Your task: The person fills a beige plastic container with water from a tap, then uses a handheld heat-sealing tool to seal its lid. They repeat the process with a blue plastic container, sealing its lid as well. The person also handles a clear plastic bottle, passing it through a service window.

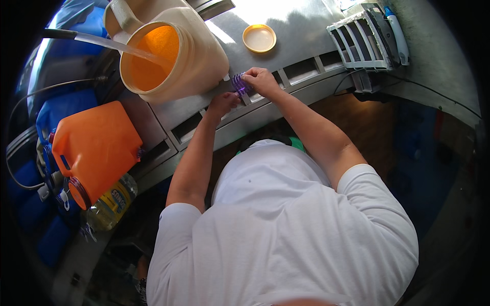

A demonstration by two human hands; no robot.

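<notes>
My left hand (pixel 223 102) and my right hand (pixel 260 80) meet over a small purple ribbed piece (pixel 239 83) on the grey metal counter (pixel 301 35). Both pinch it between fingertips, the right from above, the left from below. Just left of them stands a large cream jug (pixel 196 56), open at the top, with orange liquid inside. A thin hose (pixel 87 38) pours a stream into it. The jug's round cream lid (pixel 259 39) lies on the counter beyond my hands.
An orange jerrycan (pixel 94 150) lies on its side at the left, with a clear bottle of yellow liquid (pixel 111 204) beneath it. Blue containers (pixel 56 109) sit further left. A white slatted rack (pixel 360 43) stands at the back right.
</notes>
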